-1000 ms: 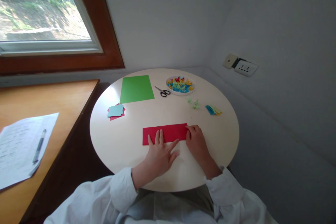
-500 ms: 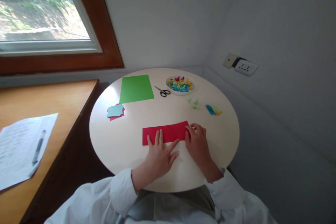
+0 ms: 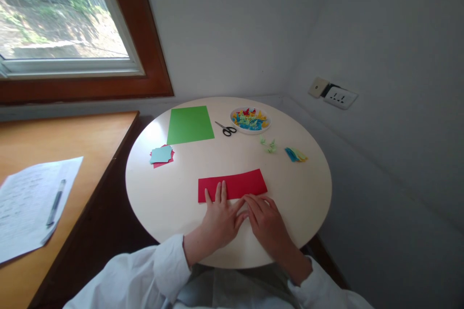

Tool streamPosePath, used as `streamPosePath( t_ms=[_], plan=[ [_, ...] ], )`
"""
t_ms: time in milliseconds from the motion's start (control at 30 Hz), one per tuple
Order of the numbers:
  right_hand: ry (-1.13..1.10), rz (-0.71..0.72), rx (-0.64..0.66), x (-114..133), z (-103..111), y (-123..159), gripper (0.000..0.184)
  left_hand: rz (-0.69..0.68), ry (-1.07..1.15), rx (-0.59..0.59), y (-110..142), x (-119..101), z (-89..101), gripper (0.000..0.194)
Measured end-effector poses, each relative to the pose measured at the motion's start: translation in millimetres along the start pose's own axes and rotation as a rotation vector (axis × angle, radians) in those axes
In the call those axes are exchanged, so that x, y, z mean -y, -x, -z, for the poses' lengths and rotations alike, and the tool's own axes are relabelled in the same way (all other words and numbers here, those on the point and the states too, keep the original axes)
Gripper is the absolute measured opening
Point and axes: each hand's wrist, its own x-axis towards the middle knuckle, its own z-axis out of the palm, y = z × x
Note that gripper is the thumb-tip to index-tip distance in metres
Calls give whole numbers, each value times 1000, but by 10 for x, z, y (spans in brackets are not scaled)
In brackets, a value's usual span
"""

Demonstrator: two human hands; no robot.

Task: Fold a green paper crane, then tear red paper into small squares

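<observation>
A folded strip of red paper (image 3: 235,184) lies flat on the round white table (image 3: 174,193) in front of me. My left hand (image 3: 221,215) rests open with its fingers spread, fingertips pressing the strip's near edge. My right hand (image 3: 266,219) lies flat beside it, fingers stretched out and touching the near edge of the red paper close to the left hand. Neither hand holds anything.
Further back lie a green sheet (image 3: 190,124), black scissors (image 3: 226,129), a white plate of small coloured folded papers (image 3: 250,119), little green folded pieces (image 3: 268,144), and blue-yellow squares (image 3: 296,154). Blue and red squares (image 3: 161,155) lie left. A wooden desk (image 3: 72,145) holds papers (image 3: 25,203) and a pen (image 3: 55,202).
My right hand has slid from the strip's right end leftwards along its near edge, now meeting the left hand. The left hand has stayed in place.
</observation>
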Motion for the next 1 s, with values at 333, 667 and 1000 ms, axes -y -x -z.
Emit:
streamPosePath(
  t_ms=[333,667,1000],
  plan=[
    [-122,32,-30,88,4,-51,48,1,-28,23,7,1,-22,46],
    [0,-23,-34,13,15,-32,41,8,-9,4,0,6,-12,52],
    [52,-35,-39,-124,22,32,40,12,10,25,-6,4,27,46]
  ],
)
